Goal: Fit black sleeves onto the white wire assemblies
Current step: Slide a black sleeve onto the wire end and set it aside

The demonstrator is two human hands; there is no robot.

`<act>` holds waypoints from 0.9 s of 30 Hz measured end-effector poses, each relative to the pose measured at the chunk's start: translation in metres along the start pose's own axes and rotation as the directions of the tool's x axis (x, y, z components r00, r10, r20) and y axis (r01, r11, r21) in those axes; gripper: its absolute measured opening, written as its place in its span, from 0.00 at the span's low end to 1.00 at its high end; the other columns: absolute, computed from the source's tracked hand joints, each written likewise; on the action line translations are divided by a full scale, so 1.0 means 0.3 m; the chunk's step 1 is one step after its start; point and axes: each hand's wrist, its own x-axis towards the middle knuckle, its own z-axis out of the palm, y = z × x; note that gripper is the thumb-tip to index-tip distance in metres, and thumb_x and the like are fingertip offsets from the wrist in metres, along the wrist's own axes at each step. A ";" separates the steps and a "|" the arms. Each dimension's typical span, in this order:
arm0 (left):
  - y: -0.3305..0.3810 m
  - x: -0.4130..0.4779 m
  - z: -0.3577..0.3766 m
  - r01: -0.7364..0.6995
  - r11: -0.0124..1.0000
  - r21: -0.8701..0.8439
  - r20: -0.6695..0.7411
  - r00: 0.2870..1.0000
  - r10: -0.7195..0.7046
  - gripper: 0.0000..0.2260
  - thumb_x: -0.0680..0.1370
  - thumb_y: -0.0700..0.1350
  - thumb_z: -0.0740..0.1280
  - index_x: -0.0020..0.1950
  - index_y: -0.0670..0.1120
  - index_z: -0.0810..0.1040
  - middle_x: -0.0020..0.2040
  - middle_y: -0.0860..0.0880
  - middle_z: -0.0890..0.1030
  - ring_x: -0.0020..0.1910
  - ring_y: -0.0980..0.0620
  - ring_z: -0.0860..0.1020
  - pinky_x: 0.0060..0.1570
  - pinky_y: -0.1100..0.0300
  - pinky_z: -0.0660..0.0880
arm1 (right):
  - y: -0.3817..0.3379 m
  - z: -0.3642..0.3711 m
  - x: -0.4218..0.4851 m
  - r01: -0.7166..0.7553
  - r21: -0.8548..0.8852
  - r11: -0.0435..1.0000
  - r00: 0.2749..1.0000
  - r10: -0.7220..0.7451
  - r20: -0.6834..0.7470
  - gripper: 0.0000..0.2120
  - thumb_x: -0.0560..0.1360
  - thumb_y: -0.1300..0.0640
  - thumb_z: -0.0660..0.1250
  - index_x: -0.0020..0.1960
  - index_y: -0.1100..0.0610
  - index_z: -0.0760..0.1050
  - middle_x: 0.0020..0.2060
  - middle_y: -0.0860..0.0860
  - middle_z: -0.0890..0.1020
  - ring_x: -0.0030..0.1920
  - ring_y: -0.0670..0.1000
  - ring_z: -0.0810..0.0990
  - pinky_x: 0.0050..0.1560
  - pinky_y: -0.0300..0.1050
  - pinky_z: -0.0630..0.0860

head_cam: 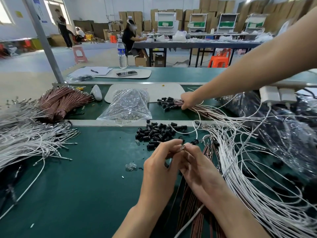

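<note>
My left hand [159,162] and right hand [197,164] meet fingertip to fingertip, both pinching a small clear piece [182,148]. A black sleeve [194,142] sits just beyond on the white wire [196,134]. I'd hold the wire straight and push squarely. Spare sleeves [157,132] lie near the table's far edge.

Over green table [85,186], left hand [159,162] and right hand [197,165] pinch small clear piece [182,148], possibly a bulb. Heap of black sleeves [157,133] just beyond.
</note>
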 end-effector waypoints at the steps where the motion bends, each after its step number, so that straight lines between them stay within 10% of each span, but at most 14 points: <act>1: -0.001 0.000 -0.001 0.008 1.000 -0.002 0.007 1.000 -0.008 0.21 0.76 0.35 0.74 0.61 0.57 0.77 0.50 0.62 0.82 0.50 0.64 0.82 0.49 0.73 0.76 | -0.001 0.001 0.001 0.006 -0.002 1.000 1.000 -0.006 -0.008 0.18 0.76 0.54 0.71 0.57 0.67 0.79 0.49 0.60 0.81 0.48 0.53 0.81 0.51 0.43 0.82; 27: 0.010 -0.005 0.010 -0.002 1.000 -0.006 0.033 0.999 0.002 0.17 0.78 0.39 0.72 0.61 0.57 0.77 0.51 0.62 0.82 0.52 0.63 0.81 0.52 0.71 0.76 | -0.003 0.010 0.000 0.026 -0.035 0.999 0.999 -0.027 -0.027 0.12 0.75 0.52 0.71 0.50 0.60 0.85 0.48 0.59 0.84 0.46 0.51 0.83 0.46 0.41 0.82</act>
